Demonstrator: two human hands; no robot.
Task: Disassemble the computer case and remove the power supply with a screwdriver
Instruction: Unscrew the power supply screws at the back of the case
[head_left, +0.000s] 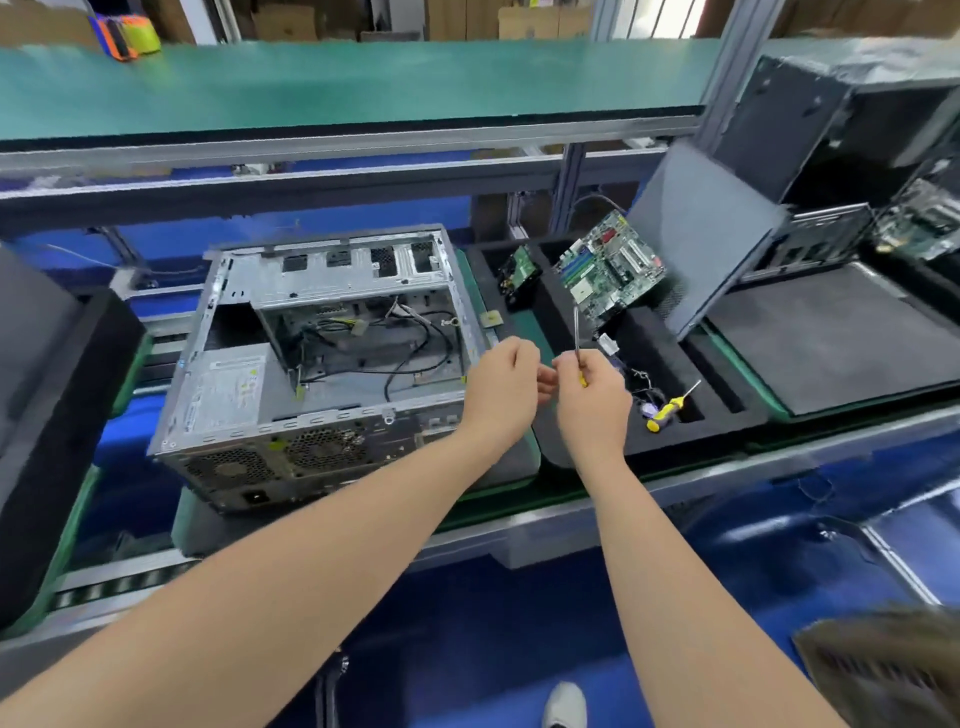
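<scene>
The grey computer case (332, 364) lies on its side with the panel off, loose cables inside. Its power supply (228, 389) sits in the near left corner, behind the vented rear face. My right hand (592, 400) grips a screwdriver (577, 332) with a yellow handle, shaft pointing up, just right of the case. My left hand (501, 384) is curled beside it, fingertips meeting the right hand's fingers; whether it pinches something small is hidden.
A black foam tray (727, 410) right of the case holds a second yellow screwdriver (667, 408), a motherboard (610, 270), a small board (519, 270) and loose wires. A grey side panel (696, 234) leans there. More cases stand far right. A green shelf runs above.
</scene>
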